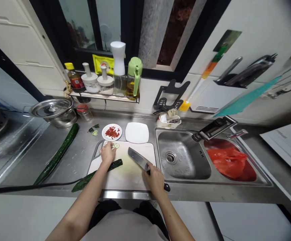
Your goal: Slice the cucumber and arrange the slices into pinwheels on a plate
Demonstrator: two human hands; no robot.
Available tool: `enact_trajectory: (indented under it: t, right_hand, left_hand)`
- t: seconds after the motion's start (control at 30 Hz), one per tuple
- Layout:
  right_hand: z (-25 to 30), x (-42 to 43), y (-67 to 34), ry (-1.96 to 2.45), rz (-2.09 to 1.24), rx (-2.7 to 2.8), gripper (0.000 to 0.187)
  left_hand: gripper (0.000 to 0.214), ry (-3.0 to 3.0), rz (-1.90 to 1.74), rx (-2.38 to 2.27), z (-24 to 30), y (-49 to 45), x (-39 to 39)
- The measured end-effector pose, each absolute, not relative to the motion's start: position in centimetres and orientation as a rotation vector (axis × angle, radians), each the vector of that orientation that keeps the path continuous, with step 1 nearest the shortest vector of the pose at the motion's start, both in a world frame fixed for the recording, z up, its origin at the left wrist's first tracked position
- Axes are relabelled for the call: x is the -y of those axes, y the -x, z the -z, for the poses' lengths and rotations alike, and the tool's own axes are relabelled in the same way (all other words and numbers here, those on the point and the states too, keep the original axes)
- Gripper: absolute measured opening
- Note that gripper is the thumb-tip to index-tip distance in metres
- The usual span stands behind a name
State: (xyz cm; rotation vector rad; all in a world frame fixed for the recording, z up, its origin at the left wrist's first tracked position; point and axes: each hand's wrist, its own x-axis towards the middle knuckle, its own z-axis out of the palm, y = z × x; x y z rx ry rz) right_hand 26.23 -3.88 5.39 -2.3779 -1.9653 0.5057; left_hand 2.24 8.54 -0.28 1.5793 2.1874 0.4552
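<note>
My right hand is wrapped round the dark handle of a kitchen knife, its broad blade over the right part of the white cutting board. At the board's upper left, my left hand has its fingers closed on thin cucumber slices. Its palm side is hidden. A cut cucumber lies slantwise under my left forearm, partly off the board. Just beyond the board are a plate of chopped red pieces and a white square plate.
A whole cucumber and cucumber scraps lie on the steel counter, left. Behind them stands a lidded pot. On the right is a sink with a red bag in its second basin. Above hangs a condiment rack.
</note>
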Motion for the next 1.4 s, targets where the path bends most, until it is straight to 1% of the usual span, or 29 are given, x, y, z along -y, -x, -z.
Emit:
enact_trajectory:
  t: [0.2, 0.4, 0.5, 0.67, 0.83, 1.17, 1.4]
  right_hand:
    - [-5.3, 3.6, -26.2, 2.340, -0.552, 2.000, 0.039]
    - [-5.6, 3.1, -26.1, 2.326, -0.542, 2.050, 0.034]
    - [-5.9, 2.9, -25.9, 2.343, -0.567, 2.056, 0.030]
    - [-6.1, 2.9, -25.7, 2.463, -0.655, 2.019, 0.033]
    - [-6.2, 2.5, -25.3, 2.479, -0.742, 2.083, 0.032]
    - [-5.7, 1.7, -24.5, 2.460, -0.802, 2.159, 0.032]
    - [-5.9, 1.1, -24.3, 2.444, -0.813, 2.238, 0.030]
  left_hand:
    - [0.016, -1.545, -0.482, -2.204, -0.2, -2.2, -8.1]
    - [0.015, -1.643, -0.494, -2.161, -0.8, -1.6, -5.1]
    - [0.019, -1.720, -0.490, -2.077, -1.1, -1.4, -3.4]
    - [0.028, -1.929, -0.444, -1.845, -1.4, -1.3, -1.7]
    - [0.032, -2.032, -0.451, -1.702, -1.1, -1.2, -0.9]
    - [0.027, -2.097, -0.546, -1.659, 0.0, -0.9, -0.5]
    - [0.026, -2.173, -0.549, -1.637, 0.7, -0.5, -0.4]
